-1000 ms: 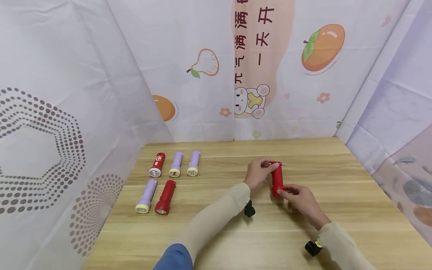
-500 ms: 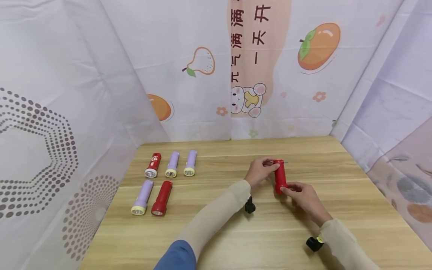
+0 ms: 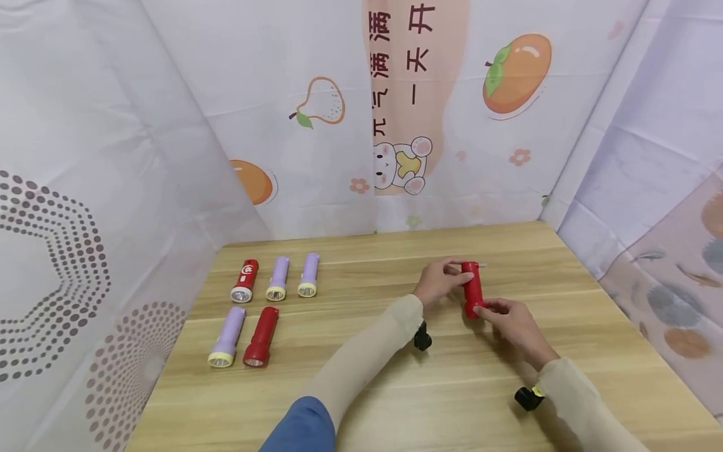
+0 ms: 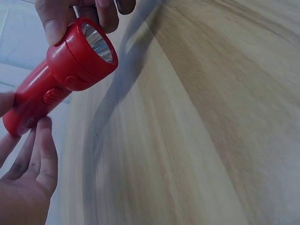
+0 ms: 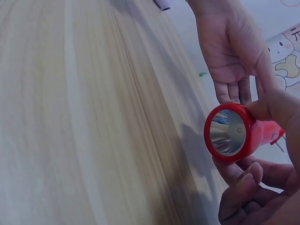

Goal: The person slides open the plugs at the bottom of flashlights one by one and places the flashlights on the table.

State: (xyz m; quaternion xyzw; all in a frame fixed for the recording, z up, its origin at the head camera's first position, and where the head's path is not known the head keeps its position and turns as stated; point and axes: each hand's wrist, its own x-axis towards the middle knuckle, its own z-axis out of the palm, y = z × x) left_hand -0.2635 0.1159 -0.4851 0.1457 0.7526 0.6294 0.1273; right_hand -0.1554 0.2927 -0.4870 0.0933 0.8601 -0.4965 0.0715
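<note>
Both hands hold one red flashlight [image 3: 472, 290] above the right part of the table. My left hand [image 3: 439, 281] pinches its tail end between thumb and fingers. With thumb and fingers, my right hand [image 3: 515, 328] grips the lamp head. Thin metal prongs [image 3: 481, 265] stick out sideways at the tail. In the left wrist view, the ribbed switch [image 4: 53, 96] on the barrel and the silvery reflector [image 4: 97, 43] show. The right wrist view looks into the round lens [image 5: 228, 132].
On the table's left side lie several flashlights: a red one with a white rim [image 3: 245, 280], a plain red one [image 3: 262, 336], and lilac ones with yellow rims, such as the front lilac flashlight [image 3: 228, 336]. A printed curtain [image 3: 316, 207] hangs behind the wooden table [image 3: 384, 383].
The head view has swung right, so the flashlights on the table appear farther left. Both hands keep hold of the red flashlight, with little movement.
</note>
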